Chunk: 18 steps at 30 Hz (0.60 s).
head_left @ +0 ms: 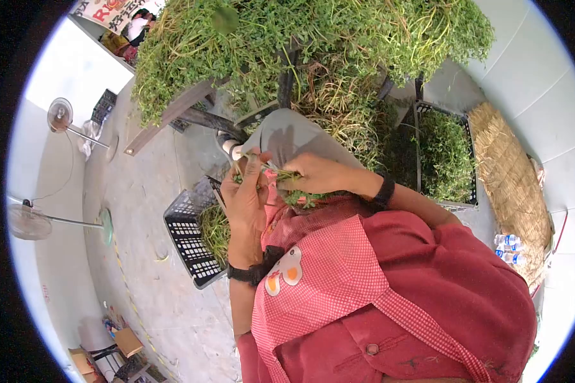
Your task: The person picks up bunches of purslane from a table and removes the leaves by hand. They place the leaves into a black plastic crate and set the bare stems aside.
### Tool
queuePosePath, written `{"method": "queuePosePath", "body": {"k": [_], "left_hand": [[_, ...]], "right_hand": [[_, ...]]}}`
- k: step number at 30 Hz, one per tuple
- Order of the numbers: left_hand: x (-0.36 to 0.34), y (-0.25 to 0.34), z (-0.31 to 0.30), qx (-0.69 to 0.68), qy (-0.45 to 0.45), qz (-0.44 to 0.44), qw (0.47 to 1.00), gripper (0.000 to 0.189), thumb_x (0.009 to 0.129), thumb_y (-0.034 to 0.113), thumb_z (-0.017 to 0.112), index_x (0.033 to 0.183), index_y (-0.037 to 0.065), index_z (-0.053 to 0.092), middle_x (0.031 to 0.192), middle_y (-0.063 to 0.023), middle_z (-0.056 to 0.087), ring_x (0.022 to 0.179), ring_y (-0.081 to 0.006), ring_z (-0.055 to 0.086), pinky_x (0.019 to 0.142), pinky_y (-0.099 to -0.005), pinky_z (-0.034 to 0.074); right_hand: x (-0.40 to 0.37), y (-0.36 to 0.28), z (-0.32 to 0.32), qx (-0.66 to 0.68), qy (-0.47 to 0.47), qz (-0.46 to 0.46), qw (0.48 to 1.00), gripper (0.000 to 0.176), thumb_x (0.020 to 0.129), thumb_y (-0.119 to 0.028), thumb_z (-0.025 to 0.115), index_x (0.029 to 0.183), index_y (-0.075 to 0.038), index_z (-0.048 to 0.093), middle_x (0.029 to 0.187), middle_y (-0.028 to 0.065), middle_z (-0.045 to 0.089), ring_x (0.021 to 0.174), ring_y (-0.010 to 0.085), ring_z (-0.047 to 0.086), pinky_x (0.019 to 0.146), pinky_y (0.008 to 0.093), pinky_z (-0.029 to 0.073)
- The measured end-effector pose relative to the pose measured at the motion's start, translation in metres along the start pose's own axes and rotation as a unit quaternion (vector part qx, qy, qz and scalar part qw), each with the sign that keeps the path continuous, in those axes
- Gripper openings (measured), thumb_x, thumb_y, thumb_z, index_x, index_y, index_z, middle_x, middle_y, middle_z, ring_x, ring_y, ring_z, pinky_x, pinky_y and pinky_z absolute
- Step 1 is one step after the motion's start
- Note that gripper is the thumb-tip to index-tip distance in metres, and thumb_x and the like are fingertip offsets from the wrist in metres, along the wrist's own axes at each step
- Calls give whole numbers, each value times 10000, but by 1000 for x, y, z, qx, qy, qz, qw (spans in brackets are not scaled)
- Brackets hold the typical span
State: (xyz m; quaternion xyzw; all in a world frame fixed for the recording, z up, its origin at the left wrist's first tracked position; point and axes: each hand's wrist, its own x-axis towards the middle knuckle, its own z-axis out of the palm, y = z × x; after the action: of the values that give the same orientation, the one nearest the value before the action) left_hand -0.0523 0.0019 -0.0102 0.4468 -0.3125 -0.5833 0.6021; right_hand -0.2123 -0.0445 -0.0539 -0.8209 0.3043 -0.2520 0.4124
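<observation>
My right hand point(314, 173) is closed round a small bunch of leafy green stems point(305, 200), held low over my lap. Beside it on the left, my left hand point(246, 188) has its fingers curled in a pinch, with bits of green stem showing between them. A short gap separates the two hands. Both are above the red checked apron point(326, 262) and close to my grey trouser leg point(300, 134). A large heap of leafy greens point(313, 38) lies on the table in front of me.
A black crate point(188, 246) with green stems stands at the left. Another crate point(473, 153) of greens stands at the right, beside a woven straw mat point(508, 185) and water bottles point(510, 249). More stems point(338, 96) lie under the table. Two fans point(61, 115) stand far left.
</observation>
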Motion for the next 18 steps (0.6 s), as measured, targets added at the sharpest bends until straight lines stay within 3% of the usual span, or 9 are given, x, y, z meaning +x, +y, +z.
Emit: {"method": "queuePosePath", "body": {"k": [2,8,11,14,18], "left_hand": [[2,-6,-5,1,12,2,1000,188,857,159,616,984,22,602,815,-54,634,474,-18,383,382,-149,262],[12,-13,-22,-71,51,32,996,157,869,144,596,964,19,606,767,-45,621,501,-23,405,410,-141,286],[10,-10,-26,-92,71,45,992,158,872,141,590,969,16,594,764,-49,619,511,-27,416,409,-143,289],[9,-7,-24,-90,64,52,993,157,875,142,586,968,16,582,768,-50,616,512,-32,419,406,-145,289],[1,1,-14,-64,94,61,992,156,888,143,564,964,7,570,820,-51,608,552,-46,449,450,-145,343]], "right_hand": [[-1,-7,-2,50,-50,16,997,310,825,-303,609,890,0,609,687,156,605,603,221,569,588,359,445],[-7,-19,-9,235,-56,89,966,375,809,-324,648,1031,-22,621,732,5,596,696,71,500,632,277,426],[-6,-14,-4,291,-47,125,947,361,832,-313,627,1032,-13,613,735,-8,563,699,43,454,628,240,408],[-8,-18,-4,329,-20,103,938,333,865,-307,567,1022,-16,609,735,-17,550,683,40,444,598,229,398],[2,10,10,245,0,87,966,309,896,-256,519,1060,-10,606,765,24,578,580,84,515,525,285,426]]}}
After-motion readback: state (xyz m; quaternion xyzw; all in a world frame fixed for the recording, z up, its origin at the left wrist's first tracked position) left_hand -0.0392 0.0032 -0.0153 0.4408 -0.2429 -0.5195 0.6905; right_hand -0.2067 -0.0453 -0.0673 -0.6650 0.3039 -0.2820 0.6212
